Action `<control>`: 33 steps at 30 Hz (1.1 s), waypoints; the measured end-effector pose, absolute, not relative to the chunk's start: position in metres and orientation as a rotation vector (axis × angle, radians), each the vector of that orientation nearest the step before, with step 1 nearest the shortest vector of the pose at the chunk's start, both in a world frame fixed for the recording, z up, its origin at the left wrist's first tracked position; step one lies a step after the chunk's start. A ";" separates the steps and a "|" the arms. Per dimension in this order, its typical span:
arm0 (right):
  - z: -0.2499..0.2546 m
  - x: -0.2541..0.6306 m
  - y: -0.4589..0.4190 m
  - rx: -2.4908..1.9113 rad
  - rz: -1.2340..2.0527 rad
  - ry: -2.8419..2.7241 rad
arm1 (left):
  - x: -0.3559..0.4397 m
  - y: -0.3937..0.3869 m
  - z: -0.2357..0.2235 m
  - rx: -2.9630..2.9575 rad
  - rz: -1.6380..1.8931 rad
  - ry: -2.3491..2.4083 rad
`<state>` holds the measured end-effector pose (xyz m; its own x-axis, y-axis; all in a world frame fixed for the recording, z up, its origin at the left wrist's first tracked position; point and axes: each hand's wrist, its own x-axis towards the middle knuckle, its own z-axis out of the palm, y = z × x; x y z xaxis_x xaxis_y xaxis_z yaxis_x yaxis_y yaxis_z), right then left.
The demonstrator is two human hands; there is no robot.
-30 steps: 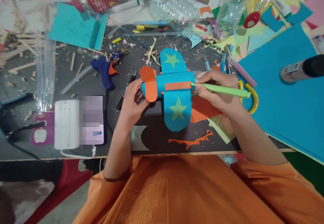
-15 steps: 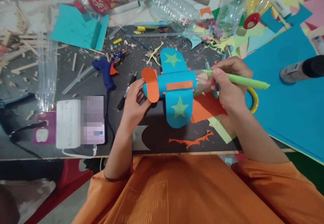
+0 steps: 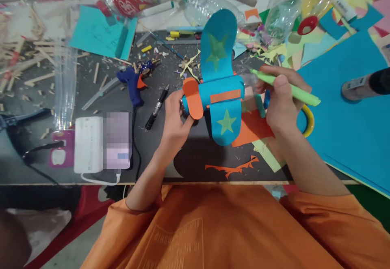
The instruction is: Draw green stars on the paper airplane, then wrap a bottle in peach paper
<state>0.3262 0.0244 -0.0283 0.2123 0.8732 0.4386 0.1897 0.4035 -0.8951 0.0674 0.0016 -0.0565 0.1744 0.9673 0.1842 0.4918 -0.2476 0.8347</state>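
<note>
A toy airplane (image 3: pixel 221 89), made of a clear plastic bottle wrapped in blue paper, is held up over the dark table. Its blue wings carry green stars, and an orange paper propeller (image 3: pixel 193 99) is at its left end. My left hand (image 3: pixel 175 121) is closed around that nose end, fingers partly behind the propeller. My right hand (image 3: pixel 283 96) grips a light green pen (image 3: pixel 300 92) between thumb and fingers, its tip pointing left close to the bottle's clear tail (image 3: pixel 250 83). The right fingers also seem to touch this tail; exact contact is hidden.
Left of the hands are a blue glue gun (image 3: pixel 131 83), a black pen (image 3: pixel 157 108) and a phone (image 3: pixel 118 139). Yellow-handled scissors (image 3: pixel 308 121) lie under my right wrist. Plastic bottles (image 3: pixel 207 5) stretch along the back. Blue sheets (image 3: pixel 344 139) and a dark-capped bottle (image 3: pixel 361 85) are at right.
The airplane has shifted a little right and tilted, its far wing now raised higher in view. My left hand moved right with it. The green pen stays in my right hand, at a steeper slant.
</note>
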 end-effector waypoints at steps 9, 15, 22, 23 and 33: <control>-0.023 0.326 0.019 -1.097 0.657 -1.335 | 0.079 0.019 -0.063 1.806 0.979 1.316; -0.007 0.318 0.015 -1.135 0.827 -1.520 | 0.082 0.021 -0.076 1.847 1.032 1.305; 0.005 0.297 0.029 -1.021 1.043 -1.670 | 0.082 0.018 -0.074 1.910 1.038 1.298; 0.005 0.293 0.031 -1.016 1.055 -1.671 | 0.082 0.018 -0.073 1.917 1.040 1.297; 0.001 0.278 0.033 -1.072 1.097 -1.657 | 0.080 0.017 -0.071 1.930 1.018 1.296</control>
